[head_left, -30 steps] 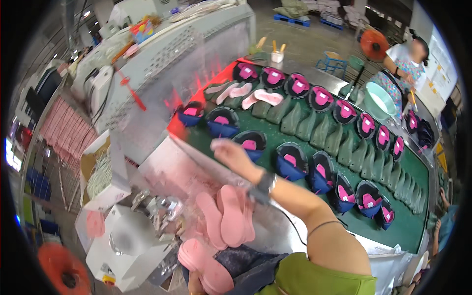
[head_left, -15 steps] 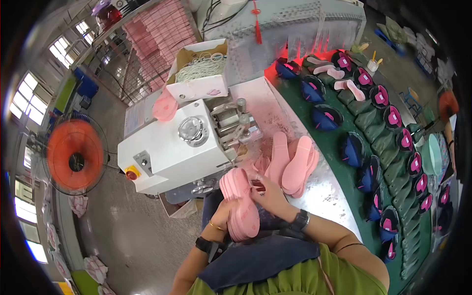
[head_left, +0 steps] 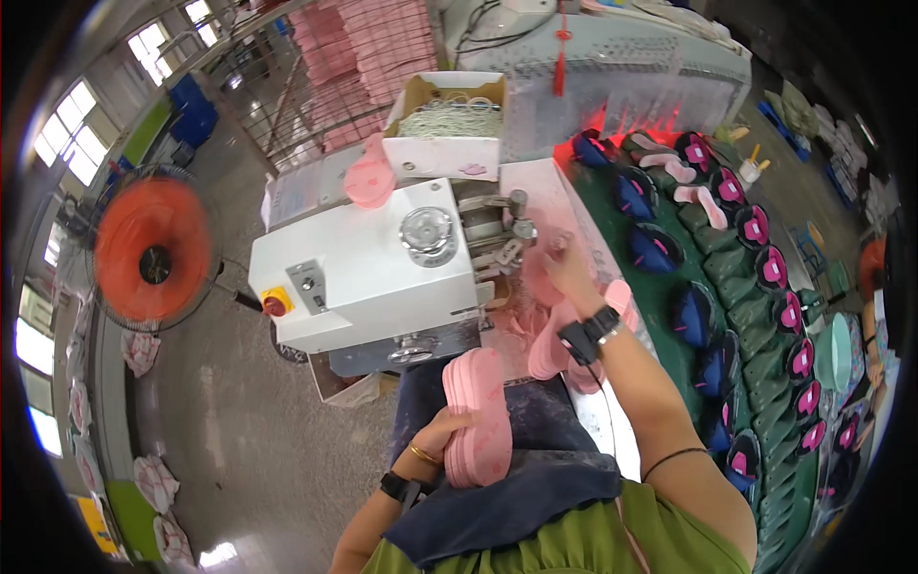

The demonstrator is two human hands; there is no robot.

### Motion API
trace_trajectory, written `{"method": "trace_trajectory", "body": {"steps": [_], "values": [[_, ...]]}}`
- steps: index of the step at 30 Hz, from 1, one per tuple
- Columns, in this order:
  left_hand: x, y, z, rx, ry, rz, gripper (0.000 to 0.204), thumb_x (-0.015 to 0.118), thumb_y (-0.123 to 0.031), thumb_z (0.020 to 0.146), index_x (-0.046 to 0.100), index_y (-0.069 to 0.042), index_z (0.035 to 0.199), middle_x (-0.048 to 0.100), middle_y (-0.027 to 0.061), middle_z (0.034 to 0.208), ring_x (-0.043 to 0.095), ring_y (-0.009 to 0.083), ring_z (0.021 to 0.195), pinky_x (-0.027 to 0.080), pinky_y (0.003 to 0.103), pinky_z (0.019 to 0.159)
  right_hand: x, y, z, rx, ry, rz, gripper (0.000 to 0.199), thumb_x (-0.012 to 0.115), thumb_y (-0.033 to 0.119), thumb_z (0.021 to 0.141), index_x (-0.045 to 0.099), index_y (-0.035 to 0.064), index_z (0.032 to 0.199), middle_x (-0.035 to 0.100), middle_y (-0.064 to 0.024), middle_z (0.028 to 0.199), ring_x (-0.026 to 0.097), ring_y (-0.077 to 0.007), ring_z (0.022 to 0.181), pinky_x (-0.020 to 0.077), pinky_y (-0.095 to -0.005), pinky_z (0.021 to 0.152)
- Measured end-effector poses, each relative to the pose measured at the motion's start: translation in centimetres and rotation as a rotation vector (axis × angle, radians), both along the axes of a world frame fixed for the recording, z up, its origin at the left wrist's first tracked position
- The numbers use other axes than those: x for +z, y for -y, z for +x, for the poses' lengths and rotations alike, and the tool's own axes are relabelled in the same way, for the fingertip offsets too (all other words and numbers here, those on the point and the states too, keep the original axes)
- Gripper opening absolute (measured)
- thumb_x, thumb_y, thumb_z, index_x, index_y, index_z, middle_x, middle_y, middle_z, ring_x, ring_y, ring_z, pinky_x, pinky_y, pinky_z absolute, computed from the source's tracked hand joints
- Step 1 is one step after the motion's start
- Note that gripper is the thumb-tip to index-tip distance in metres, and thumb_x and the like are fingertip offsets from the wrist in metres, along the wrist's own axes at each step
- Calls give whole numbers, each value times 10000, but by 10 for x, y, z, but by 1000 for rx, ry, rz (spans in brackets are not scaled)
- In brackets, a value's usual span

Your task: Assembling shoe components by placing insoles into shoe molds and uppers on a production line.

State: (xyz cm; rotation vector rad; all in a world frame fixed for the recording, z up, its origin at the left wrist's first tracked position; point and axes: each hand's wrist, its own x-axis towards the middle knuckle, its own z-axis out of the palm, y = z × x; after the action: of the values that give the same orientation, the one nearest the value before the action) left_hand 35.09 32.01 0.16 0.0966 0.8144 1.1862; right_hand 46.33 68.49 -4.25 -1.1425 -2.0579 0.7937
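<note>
My left hand [head_left: 442, 436] is closed around the side of a stack of pink insoles [head_left: 480, 411], held upright above my lap. My right hand [head_left: 572, 275] reaches forward beside the metal working end [head_left: 497, 230] of a white machine [head_left: 354, 268]. Its fingers are bent at the edge of a single pink insole [head_left: 541, 277], partly blurred. Below that hand, a pile of pink insoles [head_left: 547, 349] rests on the machine table, partly covered by my right wrist. Pink offcuts [head_left: 512, 335] lie next to the pile.
A white carton [head_left: 445, 153] of pale cords and a loose pink piece [head_left: 369, 177] sit behind the machine. On the right, a green conveyor [head_left: 626, 258] carries blue shoe uppers [head_left: 654, 247]. An orange fan [head_left: 153, 258] stands at left; a wire cage [head_left: 359, 67] holds pink stacks.
My right hand has left the held stack and moved forward to the machine's working end with an insole. The left hand still grips the stack. The view has shifted, moving the machine rightward in the picture.
</note>
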Motion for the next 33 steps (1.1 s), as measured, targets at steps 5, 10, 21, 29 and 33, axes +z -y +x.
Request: {"method": "trace_trajectory", "body": {"steps": [5,10,21,29,33], "values": [[14,9,1,46,33,-70,483,651,-123,868,481,30,1294,618,114,1178,626,204,1027,501,340,926,63,44,27,-45,76,-113,412,634,169,828,497,-30,1162,619,-208,857,634,-386,836,503,-447,734],[12,7,-7,24,59,-47,467,656,-105,853,500,35,1271,622,114,1170,632,207,1014,510,343,910,65,29,32,-91,96,443,312,652,213,832,594,-44,999,624,-167,788,646,-315,706,498,-412,658],[-8,2,-7,120,-298,-66,325,631,-74,813,561,43,1108,635,79,990,646,185,875,534,310,804,-48,-53,-13,-65,435,508,314,624,253,814,633,65,1065,660,-172,943,636,-346,925,525,-420,729],[30,-45,45,52,-508,39,547,558,-214,814,459,-2,1308,567,210,1204,590,337,1075,480,452,929,19,-109,195,-636,-661,-355,249,460,204,956,391,0,1081,604,-191,735,647,-292,483,476,-362,357],[25,-50,39,60,-436,-131,507,578,-222,821,485,-5,1270,581,185,1179,594,325,1065,480,454,922,7,-144,294,-840,-451,-347,361,568,60,806,371,-7,1101,622,-156,709,653,-244,513,526,-340,426]]}}
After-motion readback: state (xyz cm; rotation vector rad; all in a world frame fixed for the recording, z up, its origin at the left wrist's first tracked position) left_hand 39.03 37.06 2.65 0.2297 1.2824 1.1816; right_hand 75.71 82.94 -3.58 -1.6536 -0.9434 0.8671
